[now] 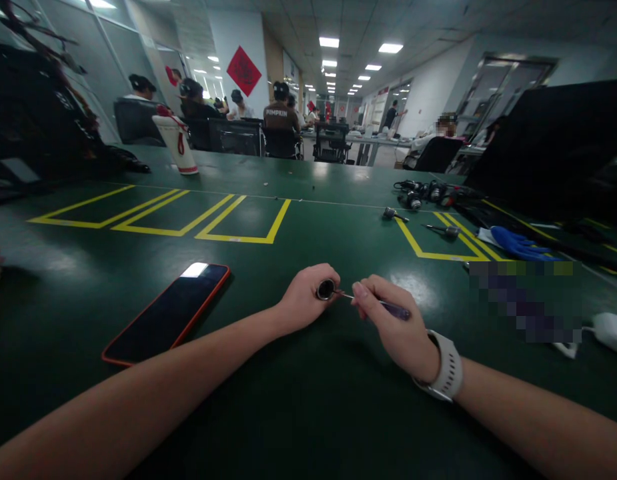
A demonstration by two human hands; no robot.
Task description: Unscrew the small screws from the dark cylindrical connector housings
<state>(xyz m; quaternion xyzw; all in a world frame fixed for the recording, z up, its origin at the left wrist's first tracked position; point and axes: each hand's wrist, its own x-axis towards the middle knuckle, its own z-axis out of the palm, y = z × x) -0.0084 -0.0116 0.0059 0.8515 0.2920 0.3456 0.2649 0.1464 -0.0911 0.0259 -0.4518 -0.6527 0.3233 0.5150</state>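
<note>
While our left hand (309, 293) curls around a cylinder (325, 289), our right hand (391, 317) grips a screwdriver (395, 311) beside it; we seem mid-screwing, needing steady alignment.

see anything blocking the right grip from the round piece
Only the thin tool held in the right grip lies in the gap toward the round piece; the left grip curls around that piece. Nothing else visible stands between.

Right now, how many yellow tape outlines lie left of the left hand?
3, in a row beyond the phone: left outline, middle outline, right outline nearest the left hand. None looks hidden.
</note>
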